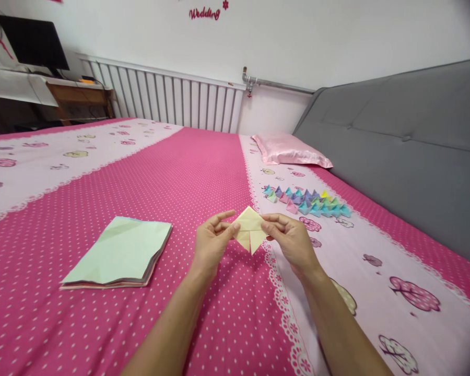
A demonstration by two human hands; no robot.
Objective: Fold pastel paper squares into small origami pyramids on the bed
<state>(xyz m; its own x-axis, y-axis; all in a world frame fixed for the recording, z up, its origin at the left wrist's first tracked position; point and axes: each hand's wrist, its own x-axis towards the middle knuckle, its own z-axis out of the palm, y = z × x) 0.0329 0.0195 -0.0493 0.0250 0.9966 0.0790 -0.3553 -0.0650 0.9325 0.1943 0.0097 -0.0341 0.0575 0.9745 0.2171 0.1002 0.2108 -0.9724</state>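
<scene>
A pale yellow folded paper (pixel 251 223), diamond-shaped with a slit in its lower half, is held up above the bed between both hands. My left hand (pixel 214 240) pinches its left corner between thumb and fingers, with the index finger stretched out behind. At the right corner, my right hand (pixel 292 237) grips the paper with its thumb in front. To the left lies a stack of square paper sheets (pixel 119 250), light green on top. Several small folded paper pieces (pixel 315 209) in blue, purple, pink, green and yellow stand grouped in rows beyond my right hand.
The bed has a pink dotted sheet (pixel 172 172) with pale printed bands. A pink pillow (pixel 292 150) rests near the grey headboard (pixel 407 141). A white radiator (pixel 172 96) lines the wall, and a desk with a monitor (pixel 33 43) stands at the far left.
</scene>
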